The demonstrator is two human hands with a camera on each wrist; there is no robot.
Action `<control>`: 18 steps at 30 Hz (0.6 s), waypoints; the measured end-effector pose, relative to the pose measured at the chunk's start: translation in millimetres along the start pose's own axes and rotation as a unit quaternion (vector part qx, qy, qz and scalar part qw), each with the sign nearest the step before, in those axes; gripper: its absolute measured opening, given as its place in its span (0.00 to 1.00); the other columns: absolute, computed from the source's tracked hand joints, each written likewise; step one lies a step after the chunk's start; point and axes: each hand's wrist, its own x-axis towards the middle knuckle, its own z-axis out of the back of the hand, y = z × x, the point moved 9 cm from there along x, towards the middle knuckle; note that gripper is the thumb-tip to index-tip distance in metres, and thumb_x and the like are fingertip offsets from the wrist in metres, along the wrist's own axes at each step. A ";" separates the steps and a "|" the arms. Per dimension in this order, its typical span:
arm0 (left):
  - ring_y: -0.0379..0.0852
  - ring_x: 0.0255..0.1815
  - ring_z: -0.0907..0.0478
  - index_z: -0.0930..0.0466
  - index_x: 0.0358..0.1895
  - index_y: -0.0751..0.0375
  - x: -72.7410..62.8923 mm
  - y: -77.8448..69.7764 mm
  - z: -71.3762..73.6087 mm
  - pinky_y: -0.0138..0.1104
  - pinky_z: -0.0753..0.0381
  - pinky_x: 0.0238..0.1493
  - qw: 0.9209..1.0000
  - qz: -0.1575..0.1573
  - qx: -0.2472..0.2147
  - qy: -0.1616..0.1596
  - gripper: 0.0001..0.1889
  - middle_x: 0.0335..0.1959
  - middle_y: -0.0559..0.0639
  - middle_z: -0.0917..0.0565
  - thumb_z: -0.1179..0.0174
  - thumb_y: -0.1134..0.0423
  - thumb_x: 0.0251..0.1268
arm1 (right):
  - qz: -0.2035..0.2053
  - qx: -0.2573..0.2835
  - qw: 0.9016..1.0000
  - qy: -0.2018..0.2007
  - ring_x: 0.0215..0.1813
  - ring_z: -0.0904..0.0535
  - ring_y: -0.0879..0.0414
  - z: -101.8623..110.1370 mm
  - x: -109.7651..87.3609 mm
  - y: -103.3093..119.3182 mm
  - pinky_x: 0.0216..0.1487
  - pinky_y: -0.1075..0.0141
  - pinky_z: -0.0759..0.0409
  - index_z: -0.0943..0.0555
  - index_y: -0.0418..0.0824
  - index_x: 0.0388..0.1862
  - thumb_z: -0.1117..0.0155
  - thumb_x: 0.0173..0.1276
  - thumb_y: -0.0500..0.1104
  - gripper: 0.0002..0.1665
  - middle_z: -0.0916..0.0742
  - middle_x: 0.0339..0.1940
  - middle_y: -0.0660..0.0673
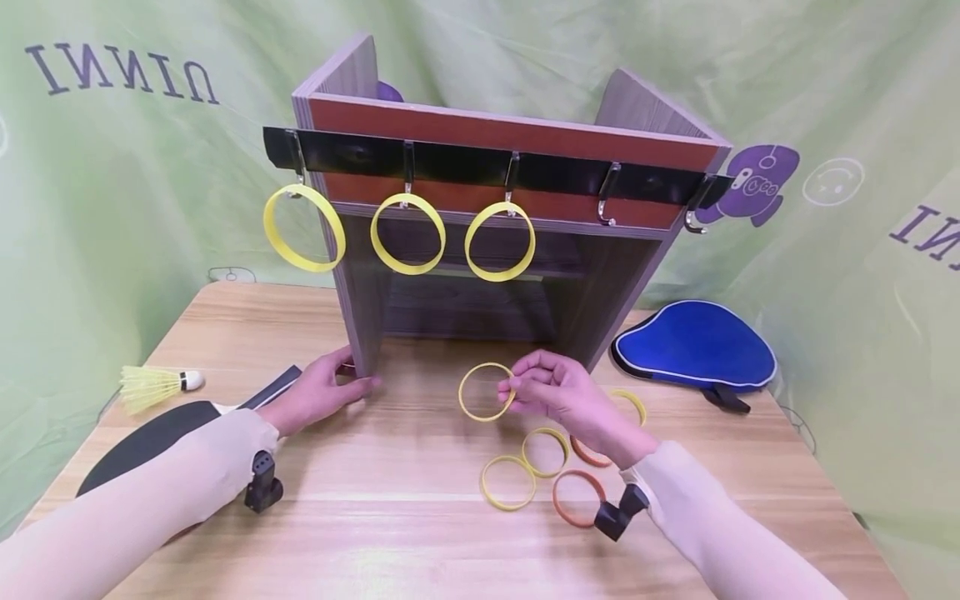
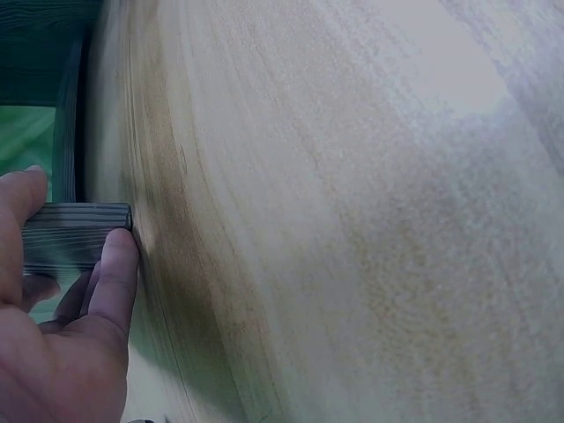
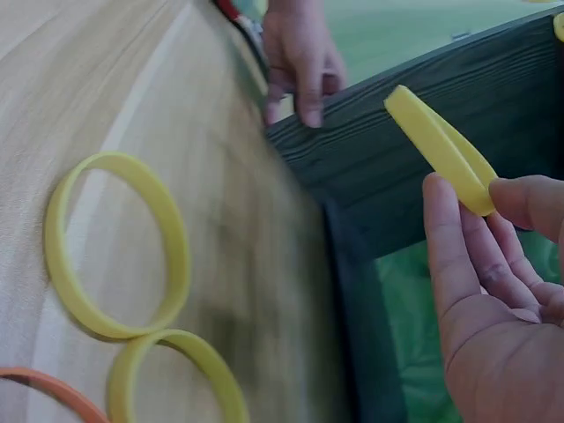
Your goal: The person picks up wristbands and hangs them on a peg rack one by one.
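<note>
Yellow ring (image 3: pixel 436 150) pinched between thumb and fingers of right hand (image 1: pixel 558 392), held above table (image 1: pixel 360 533), in front of cabinet's (image 1: pixel 465 308) lower opening. Left hand (image 1: pixel 318 393) gripping cabinet's left side panel at bottom front edge, fingers on both faces. Around: shuttlecock (image 1: pixel 153 387) and black paddle (image 1: pixel 150 437) at left, paddle partly covered by left sleeve (image 1: pixel 172 475). Blue case (image 1: pixel 693 346) at right, near cabinet, strap trailing toward camera. Near right wrist, loose on table: three yellow rings (image 3: pixel 57 247), two orange rings (image 1: pixel 579 473). Two yellow touching; third yellow and one orange partly blocked by right hand and wrist, other orange clipped from view by right wrist camera (image 1: pixel 621 512). Across cabinet front: black hook rail (image 1: pixel 450 162), five hooks, hung yellow rings (image 1: pixel 412 268) on leftmost three, partly in front of opening. Green curtain (image 1: pixel 150 167) behind. Containers: cabinet open-fronted, horizontal board inside, interior dark. Blue case apparently closed; cannot see inside.
</note>
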 end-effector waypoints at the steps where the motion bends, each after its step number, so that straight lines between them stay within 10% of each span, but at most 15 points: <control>1: 0.61 0.61 0.19 0.29 0.71 0.70 0.0 -0.1 -0.5 0.50 0.21 0.62 1.000 0.000 -0.002 0.000 0.28 0.63 0.67 0.17 0.37 0.58 0.75 | 0.005 0.001 1.000 -0.003 0.47 0.08 0.56 2.2 -1.8 3.2 0.55 0.60 0.12 0.26 0.34 0.53 0.40 0.76 0.29 0.10 0.07 0.42 0.49; 10: 0.61 0.62 0.20 0.31 0.73 0.70 -0.8 -1.5 -4.3 0.49 0.20 0.61 1.000 0.006 -0.008 0.010 0.31 0.65 0.68 0.18 0.37 0.56 0.76 | 0.041 0.013 0.999 -0.021 0.50 0.09 0.58 14.6 -22.4 34.7 0.57 0.65 0.13 0.24 0.27 0.63 0.40 0.77 0.31 0.18 0.07 0.45 0.49; 18: 0.61 0.60 0.20 0.31 0.73 0.70 -0.8 1.9 1.0 0.45 0.20 0.58 1.000 0.015 0.000 0.008 0.31 0.61 0.67 0.17 0.36 0.56 0.75 | 0.099 0.037 0.994 -0.018 0.49 0.08 0.57 14.1 -36.7 79.7 0.55 0.66 0.12 0.17 0.43 0.53 0.41 0.77 0.29 0.13 0.07 0.44 0.49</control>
